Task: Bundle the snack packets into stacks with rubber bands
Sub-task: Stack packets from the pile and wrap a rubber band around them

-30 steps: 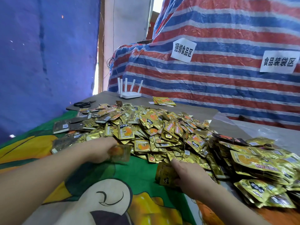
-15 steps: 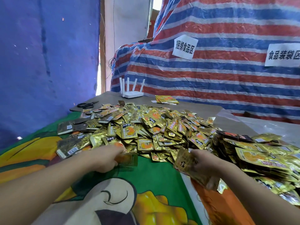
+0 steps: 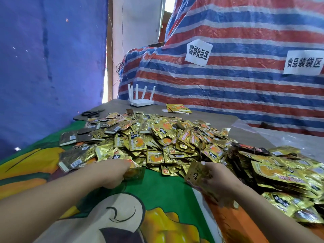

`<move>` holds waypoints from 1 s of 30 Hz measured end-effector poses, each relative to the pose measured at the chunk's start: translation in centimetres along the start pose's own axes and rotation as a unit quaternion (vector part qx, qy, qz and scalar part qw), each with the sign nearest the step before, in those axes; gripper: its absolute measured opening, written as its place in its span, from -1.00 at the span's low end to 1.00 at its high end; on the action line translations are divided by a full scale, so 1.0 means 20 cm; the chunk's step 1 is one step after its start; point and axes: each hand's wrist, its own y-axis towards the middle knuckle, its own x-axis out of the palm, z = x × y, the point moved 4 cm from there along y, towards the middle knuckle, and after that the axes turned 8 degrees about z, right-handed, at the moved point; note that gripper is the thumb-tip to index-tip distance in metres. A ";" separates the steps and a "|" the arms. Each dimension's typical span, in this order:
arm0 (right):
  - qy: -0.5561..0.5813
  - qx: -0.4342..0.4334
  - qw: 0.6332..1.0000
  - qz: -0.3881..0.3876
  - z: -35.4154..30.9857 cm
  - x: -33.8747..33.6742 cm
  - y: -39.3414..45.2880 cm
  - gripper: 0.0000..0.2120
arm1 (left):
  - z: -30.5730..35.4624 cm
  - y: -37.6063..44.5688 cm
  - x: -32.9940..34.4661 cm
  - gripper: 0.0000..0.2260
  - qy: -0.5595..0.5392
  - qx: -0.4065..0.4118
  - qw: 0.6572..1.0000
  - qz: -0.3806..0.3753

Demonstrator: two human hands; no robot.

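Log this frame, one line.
left hand: grips packet | right hand: holds packet stack | packet pile: loose | rubber band: unseen

I have one view only, from the camera worn on the person's head. It looks forward and down across the tabletop [image 3: 249, 135], close over both forearms, with the striped tarpaulin [image 3: 245, 95] rising behind and the blue sheet [image 3: 49, 67] at left.
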 end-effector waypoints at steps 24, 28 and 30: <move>-0.085 -0.128 0.987 -0.045 -0.29 0.00 -0.03 -0.79 | -0.08 0.02 -0.10 -0.38 0.000 0.027 1.000 0.003; -0.146 -0.156 0.974 -0.075 -0.36 0.08 -0.08 -0.66 | -0.08 -0.02 -0.04 -0.80 0.027 0.031 0.999 0.011; -0.122 -0.132 0.977 -0.112 -0.35 0.09 -0.07 -0.54 | -0.07 -0.04 -0.04 -0.79 -0.017 0.018 0.999 0.032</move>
